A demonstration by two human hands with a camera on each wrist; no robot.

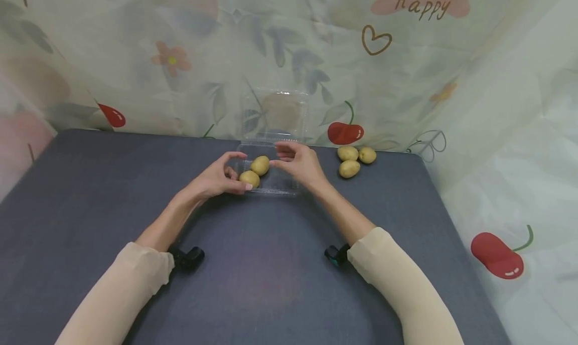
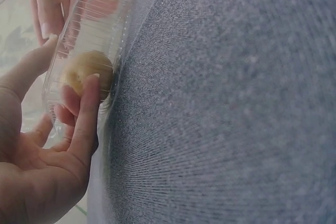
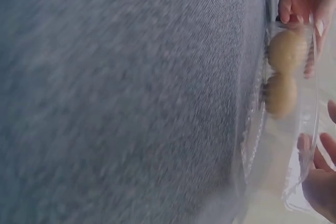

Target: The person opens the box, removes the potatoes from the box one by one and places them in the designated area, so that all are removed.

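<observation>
A clear plastic container (image 1: 280, 184) lies with its lid (image 1: 275, 114) raised behind it. Two potatoes (image 1: 260, 165) (image 1: 249, 179) sit in its left part, touching each other. My left hand (image 1: 219, 178) grips the container's left end, thumb at the front corner; the left wrist view shows its fingers against the wall beside a potato (image 2: 88, 72). Over the tray, my right hand (image 1: 301, 165) has bent, spread fingers with nothing seen between them, its thumb tip close to the rear potato. In the right wrist view, this hand (image 3: 319, 174) is partly out of frame.
Three more potatoes (image 1: 349, 169) lie together at the table's back edge, right of the container. The dark grey table (image 1: 262, 265) meets a patterned cloth (image 1: 189, 99) behind it, and a pale cloth (image 1: 533, 134) hangs along the right side.
</observation>
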